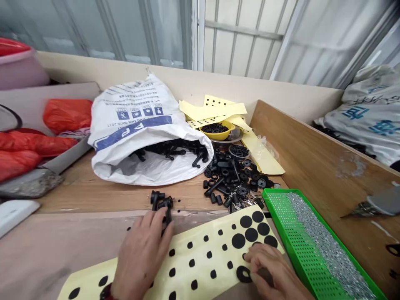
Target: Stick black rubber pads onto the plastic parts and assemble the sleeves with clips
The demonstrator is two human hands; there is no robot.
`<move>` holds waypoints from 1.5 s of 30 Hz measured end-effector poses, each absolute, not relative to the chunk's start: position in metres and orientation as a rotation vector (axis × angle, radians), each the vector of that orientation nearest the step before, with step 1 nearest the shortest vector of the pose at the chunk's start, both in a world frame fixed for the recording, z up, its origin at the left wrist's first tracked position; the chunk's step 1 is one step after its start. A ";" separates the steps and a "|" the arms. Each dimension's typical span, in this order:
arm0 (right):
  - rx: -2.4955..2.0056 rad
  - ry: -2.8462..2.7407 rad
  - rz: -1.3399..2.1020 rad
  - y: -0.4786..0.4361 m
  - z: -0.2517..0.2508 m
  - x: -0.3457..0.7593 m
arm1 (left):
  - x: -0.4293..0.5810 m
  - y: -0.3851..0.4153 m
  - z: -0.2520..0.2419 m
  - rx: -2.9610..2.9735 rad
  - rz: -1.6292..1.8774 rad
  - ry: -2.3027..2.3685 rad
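Note:
A pale yellow sheet [184, 250] carries rows of small black dots and a cluster of larger black discs [251, 234]. Over its left part lies my left hand [142, 250], with thumb and index finger closed around a black plastic part [168, 216]. Another black part [155, 199] sits just beyond those fingertips. My right hand [275, 268] has its fingers pinched together low over the sheet's right end, at a small black dot. Whatever is between these fingertips is hidden. Beside them is a black ring [243, 274] on the sheet.
A white sack [137, 121] lies open with black handles inside. Right of it, black parts [223, 175] are heaped before a yellow bowl [217, 131] and more yellow sheets [215, 110]. A green tray [300, 241] of small metal pieces stands by the wooden partition [300, 146].

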State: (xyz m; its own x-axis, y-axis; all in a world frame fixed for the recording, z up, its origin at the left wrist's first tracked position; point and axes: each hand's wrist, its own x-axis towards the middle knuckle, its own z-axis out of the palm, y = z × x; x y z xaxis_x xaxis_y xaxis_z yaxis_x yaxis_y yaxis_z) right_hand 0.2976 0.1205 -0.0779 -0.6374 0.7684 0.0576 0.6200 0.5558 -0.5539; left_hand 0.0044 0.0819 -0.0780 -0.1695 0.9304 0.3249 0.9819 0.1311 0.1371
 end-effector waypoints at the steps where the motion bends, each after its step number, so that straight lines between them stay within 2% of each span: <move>1: -1.145 -2.500 0.753 0.121 -0.076 0.298 | -0.001 0.088 -0.075 -1.874 -0.365 -2.326; 5: -1.101 -2.437 0.877 0.121 -0.075 0.297 | 0.005 0.114 -0.069 -1.857 -0.158 -2.477; 11: -0.975 -2.147 1.202 0.120 -0.071 0.288 | 0.003 0.129 -0.066 -1.975 -0.331 -2.560; 13: -0.959 -1.943 1.392 0.122 -0.070 0.284 | 0.004 0.123 -0.066 -2.142 -0.648 -2.650; 17: -0.901 -1.475 1.777 0.128 -0.067 0.272 | 0.031 0.103 -0.071 -2.363 -1.819 -2.925; 20: -0.897 -1.335 1.845 0.132 -0.064 0.263 | 0.057 0.092 -0.074 -2.438 -2.148 -3.087; 26: -0.928 -1.286 1.874 0.132 -0.066 0.256 | 0.076 0.089 -0.073 -2.545 -1.932 -3.180; 36: -0.973 -1.331 1.872 0.134 -0.073 0.259 | 0.079 0.088 -0.062 -2.427 -1.929 -3.307; 45: -1.007 -1.382 1.856 0.133 -0.069 0.258 | 0.076 0.085 -0.060 -2.618 -1.713 -3.168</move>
State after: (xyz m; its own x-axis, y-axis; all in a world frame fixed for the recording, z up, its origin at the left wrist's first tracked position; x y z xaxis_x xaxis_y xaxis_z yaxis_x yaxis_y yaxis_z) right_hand 0.2580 0.1327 -0.0692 -0.5261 0.8225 -0.2159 -0.0291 -0.2712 -0.9621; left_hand 0.0760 0.0852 -0.0597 0.1773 0.8978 -0.4032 0.1543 0.3793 0.9123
